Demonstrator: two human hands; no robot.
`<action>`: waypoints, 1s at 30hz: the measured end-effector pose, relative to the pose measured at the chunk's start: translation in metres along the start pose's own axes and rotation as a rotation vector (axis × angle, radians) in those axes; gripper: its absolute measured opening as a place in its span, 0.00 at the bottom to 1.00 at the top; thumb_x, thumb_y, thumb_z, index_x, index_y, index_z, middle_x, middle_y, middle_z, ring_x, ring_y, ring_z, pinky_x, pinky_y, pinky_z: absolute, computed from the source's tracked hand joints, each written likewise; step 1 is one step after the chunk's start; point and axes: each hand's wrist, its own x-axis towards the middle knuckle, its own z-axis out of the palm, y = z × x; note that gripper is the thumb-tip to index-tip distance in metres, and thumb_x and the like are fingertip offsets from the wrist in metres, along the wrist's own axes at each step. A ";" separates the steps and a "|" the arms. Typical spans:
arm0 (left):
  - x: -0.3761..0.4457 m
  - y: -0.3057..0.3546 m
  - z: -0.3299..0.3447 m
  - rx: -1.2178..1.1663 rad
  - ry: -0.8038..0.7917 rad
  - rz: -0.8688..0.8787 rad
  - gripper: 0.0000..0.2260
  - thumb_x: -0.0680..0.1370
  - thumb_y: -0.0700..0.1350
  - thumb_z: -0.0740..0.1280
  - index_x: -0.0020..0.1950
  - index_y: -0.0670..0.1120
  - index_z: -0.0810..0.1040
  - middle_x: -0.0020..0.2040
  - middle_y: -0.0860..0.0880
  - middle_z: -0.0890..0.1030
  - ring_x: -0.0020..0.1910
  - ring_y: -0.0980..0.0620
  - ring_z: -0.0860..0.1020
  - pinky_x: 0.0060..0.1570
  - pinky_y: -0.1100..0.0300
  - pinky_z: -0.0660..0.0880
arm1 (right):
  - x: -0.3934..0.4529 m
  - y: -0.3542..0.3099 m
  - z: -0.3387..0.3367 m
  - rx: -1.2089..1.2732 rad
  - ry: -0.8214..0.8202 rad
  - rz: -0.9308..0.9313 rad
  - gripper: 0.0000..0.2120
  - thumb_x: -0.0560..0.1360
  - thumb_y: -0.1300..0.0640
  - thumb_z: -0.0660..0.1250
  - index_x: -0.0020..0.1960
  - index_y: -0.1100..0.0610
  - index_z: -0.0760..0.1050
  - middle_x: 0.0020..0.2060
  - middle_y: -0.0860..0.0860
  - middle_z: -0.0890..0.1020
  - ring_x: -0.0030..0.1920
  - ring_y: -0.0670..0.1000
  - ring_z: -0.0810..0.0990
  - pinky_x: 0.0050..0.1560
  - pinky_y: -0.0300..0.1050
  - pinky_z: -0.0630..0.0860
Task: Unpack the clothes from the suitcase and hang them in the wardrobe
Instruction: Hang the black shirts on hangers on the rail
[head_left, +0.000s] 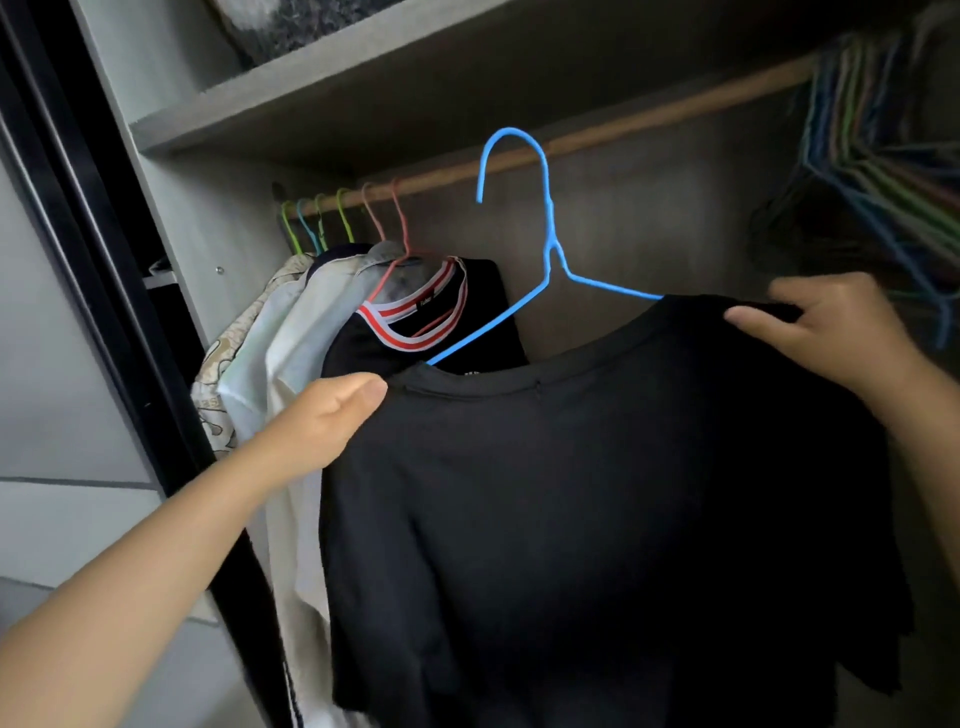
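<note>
A black T-shirt (597, 493) hangs on a blue wire hanger (548, 228) in front of the open wardrobe. My left hand (322, 421) grips the shirt's left shoulder. My right hand (826, 327) grips its right shoulder, higher up. The hanger's hook is up near the wooden rail (623, 122) but not over it. The hanger is tilted, its left end lower. The suitcase is out of sight.
Several garments hang at the rail's left end, among them a black top with a red-and-white striped collar (415, 322) and pale shirts (270, 374). A bunch of empty coloured hangers (883, 156) hangs at the right. A shelf (311, 104) runs above the rail.
</note>
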 end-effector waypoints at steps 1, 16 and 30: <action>0.001 0.001 -0.004 -0.118 -0.062 -0.029 0.27 0.66 0.68 0.60 0.33 0.42 0.67 0.31 0.55 0.69 0.32 0.62 0.67 0.35 0.69 0.64 | -0.003 0.002 0.002 -0.057 0.030 0.001 0.33 0.64 0.31 0.52 0.27 0.63 0.67 0.24 0.62 0.73 0.29 0.60 0.77 0.32 0.43 0.63; 0.025 0.000 0.020 0.360 -0.204 -0.307 0.13 0.78 0.41 0.59 0.34 0.49 0.70 0.33 0.52 0.73 0.35 0.53 0.71 0.35 0.67 0.66 | -0.009 0.000 0.003 -0.093 -0.251 0.174 0.26 0.70 0.48 0.70 0.22 0.56 0.59 0.19 0.51 0.64 0.28 0.52 0.68 0.32 0.47 0.52; 0.100 0.105 0.086 -0.663 -0.275 -0.660 0.23 0.80 0.51 0.57 0.73 0.46 0.56 0.61 0.36 0.74 0.55 0.39 0.77 0.47 0.51 0.75 | -0.038 -0.067 -0.021 -0.258 -0.106 0.177 0.22 0.71 0.53 0.69 0.27 0.55 0.59 0.21 0.48 0.64 0.26 0.59 0.74 0.26 0.43 0.63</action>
